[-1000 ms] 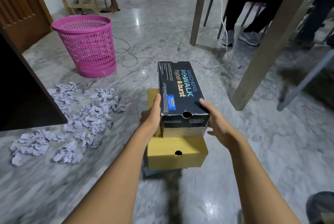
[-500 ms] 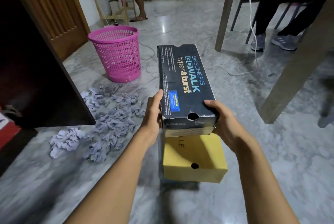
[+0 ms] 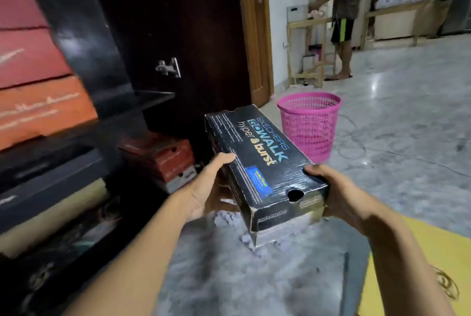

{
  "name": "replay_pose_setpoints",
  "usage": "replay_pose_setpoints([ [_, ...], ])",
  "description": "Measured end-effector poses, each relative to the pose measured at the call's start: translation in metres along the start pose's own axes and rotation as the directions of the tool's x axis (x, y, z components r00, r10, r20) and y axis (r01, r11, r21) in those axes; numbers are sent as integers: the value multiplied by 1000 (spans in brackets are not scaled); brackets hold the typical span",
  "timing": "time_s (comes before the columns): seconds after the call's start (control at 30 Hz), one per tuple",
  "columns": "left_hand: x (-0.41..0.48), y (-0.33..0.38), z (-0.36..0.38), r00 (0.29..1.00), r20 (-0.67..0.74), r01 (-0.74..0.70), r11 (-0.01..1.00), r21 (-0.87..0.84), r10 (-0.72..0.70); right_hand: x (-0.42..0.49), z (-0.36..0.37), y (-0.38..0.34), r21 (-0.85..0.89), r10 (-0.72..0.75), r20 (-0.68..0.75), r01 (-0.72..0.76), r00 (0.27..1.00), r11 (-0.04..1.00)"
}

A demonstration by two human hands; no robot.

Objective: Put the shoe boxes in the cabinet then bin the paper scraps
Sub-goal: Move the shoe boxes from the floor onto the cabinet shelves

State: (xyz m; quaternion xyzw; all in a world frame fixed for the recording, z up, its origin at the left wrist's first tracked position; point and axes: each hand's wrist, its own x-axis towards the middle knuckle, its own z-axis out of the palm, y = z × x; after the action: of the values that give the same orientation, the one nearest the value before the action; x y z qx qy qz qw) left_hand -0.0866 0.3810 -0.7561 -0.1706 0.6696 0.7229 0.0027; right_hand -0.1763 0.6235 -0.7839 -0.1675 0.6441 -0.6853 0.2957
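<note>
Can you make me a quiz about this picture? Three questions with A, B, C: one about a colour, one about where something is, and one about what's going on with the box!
1. What colour is the shoe box being held?
A) yellow B) black C) white

2. Where does the pink basket stand?
A) on a chair B) on top of the shoe box C) on the floor, beyond the shoe box

3. How is the shoe box right now?
A) held up by the left hand and the right hand B) lying flat on the floor C) torn in two

Answers:
1 B: its lid and sides are black, with blue and white lettering.
2 C: it sits on the marble floor behind the box.
3 A: one hand grips each side, thumbs over the lid, with floor showing below.
</note>
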Motion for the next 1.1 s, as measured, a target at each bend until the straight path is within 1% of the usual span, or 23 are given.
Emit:
replay_pose_setpoints([
  [0.1, -12, 19, -39, 989, -142, -63, 994, -88, 50, 31, 45, -33, -35, -59, 41, 61, 997, 998],
  [0.17, -16, 37, -60, 969, -237, -107, 986, -128, 74, 50, 73, -55, -36, -109, 42, 111, 993, 993],
  [0.23, -14, 60, -78, 950, -296, -150, 976, -159, 97, 69, 101, -73, -9, -182, 24, 183, 983, 983],
  [0.33, -2, 97, -100, 930, -342, -214, 954, -208, 134, 97, 133, -93, -35, -344, -63, 342, 937, 939],
  [0.43, 20, 130, -122, 893, -428, -248, 944, -215, 137, 131, 160, -106, -74, -466, -100, 461, 879, 884],
  [0.53, 44, 156, -147, 876, -463, -254, 947, -198, 138, 173, 179, -124, -106, -535, -118, 525, 837, 844],
  [0.6, 62, 172, -166, 850, -512, -256, 947, -193, 126, 198, 190, -136, -141, -570, -133, 554, 811, 821],
  [0.67, 78, 184, -182, 828, -551, -256, 944, -209, 103, 224, 201, -145, -178, -581, -142, 557, 801, 811],
  [0.8, 112, 198, -212, 792, -602, -264, 944, -196, 97, 264, 225, -156, -113, -554, -155, 543, 818, 832],
  [0.83, 127, 198, -225, 774, -627, -264, 945, -192, 90, 274, 231, -158, -109, -548, -160, 537, 821, 836],
  [0.87, 144, 198, -239, 748, -657, -269, 947, -176, 90, 288, 237, -159, -117, -537, -167, 525, 827, 843],
  [0.93, 158, 200, -250, 698, -712, -227, 966, -124, 73, 309, 249, -160, -136, -518, -159, 501, 840, 854],
  [1.03, 162, 204, -254, 668, -739, -138, 990, -13, 83, 335, 262, -154, -203, -497, -110, 470, 861, 859],
  [1.07, 168, 203, -260, 655, -750, -138, 990, -4, 88, 342, 265, -153, -221, -488, -92, 460, 868, 860],
  [1.1, 173, 203, -266, 658, -747, -145, 989, -2, 95, 345, 268, -154, -233, -480, -69, 454, 874, 860],
])
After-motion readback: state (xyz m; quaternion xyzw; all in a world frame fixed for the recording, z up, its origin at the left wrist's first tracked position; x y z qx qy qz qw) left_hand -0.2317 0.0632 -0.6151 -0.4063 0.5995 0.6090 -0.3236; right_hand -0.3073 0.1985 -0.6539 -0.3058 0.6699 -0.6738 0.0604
